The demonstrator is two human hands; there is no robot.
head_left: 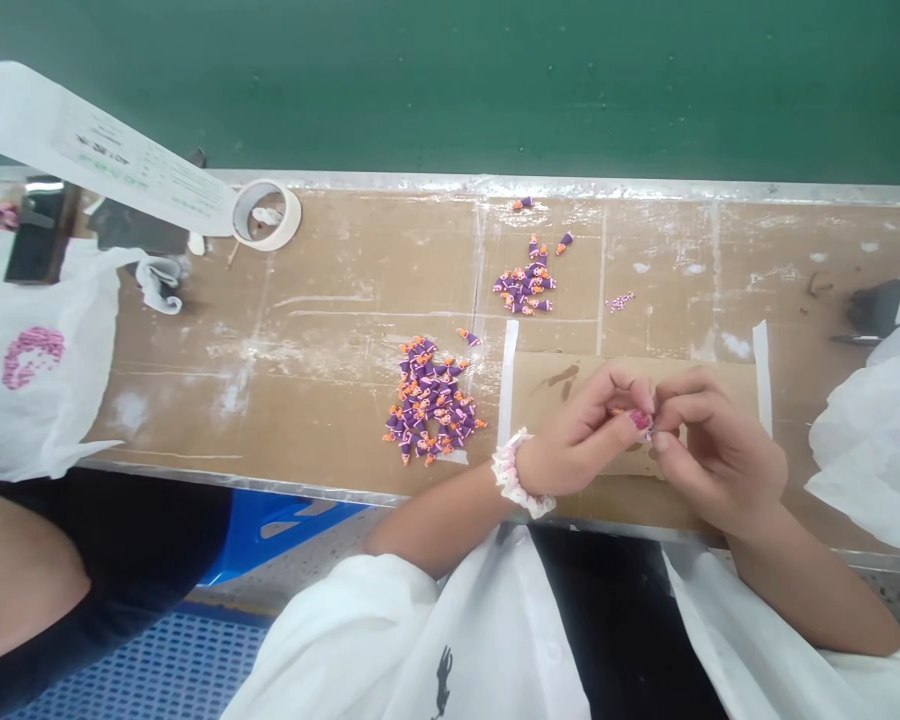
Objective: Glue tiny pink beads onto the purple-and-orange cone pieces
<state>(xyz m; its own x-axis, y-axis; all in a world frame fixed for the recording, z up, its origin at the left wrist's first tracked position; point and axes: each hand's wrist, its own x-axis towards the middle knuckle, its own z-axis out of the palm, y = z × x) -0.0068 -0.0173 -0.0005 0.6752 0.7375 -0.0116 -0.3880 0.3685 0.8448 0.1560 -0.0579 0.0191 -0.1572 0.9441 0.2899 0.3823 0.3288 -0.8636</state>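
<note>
Green backing rises behind a scuffed tan workbench streaked with white residue and edged in metal. At the far left, a long printed paper slip angles toward a roll of white tape, and a white plastic bag with a pink print lies at the bench's left end. Toward the middle sits a loose heap of small purple-and-orange pieces, too small to identify; a smaller heap lies farther away, with a few strays beyond it. Just right of that, a tiny pink-speckled strip lies apart. Nearest the person, a cardboard sheet is fixed to the bench by white tape strips. Over it, the left hand, with a white scrunchie at the wrist and red-painted nails, and the right hand meet, fingertips pressed together, pinching a tiny orange-and-pink piece between them; the fingers hide its shape. Farther right lie a dark object and a second white plastic bag.
</note>
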